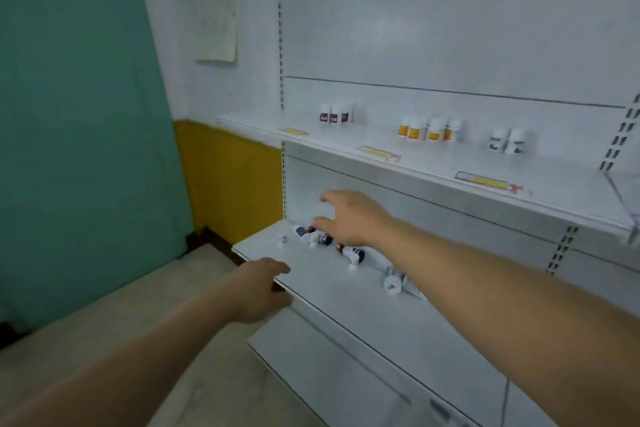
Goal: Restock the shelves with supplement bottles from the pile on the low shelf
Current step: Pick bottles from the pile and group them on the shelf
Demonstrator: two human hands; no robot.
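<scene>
Several supplement bottles lie on their sides on the low white shelf (346, 298): a dark-labelled pair (311, 236), another dark one (353, 255) and a white one (393, 282). My right hand (349, 218) hovers over the leftmost bottles, fingers spread, holding nothing; its fingertips are just above them. My left hand (265, 288) rests on the front left edge of the low shelf, fingers curled over the rim. On the upper shelf (433, 163) stand three groups of upright bottles: dark-labelled (336, 114), yellow-labelled (429, 130) and white (507, 142).
Price tags (379, 153) sit along the upper shelf's front edge. A teal wall (76, 132) and a yellow panel (228, 184) stand to the left, with pale floor (121, 315) below. A paper note (216, 33) hangs on the white wall. Slotted uprights (281, 45) frame the shelving.
</scene>
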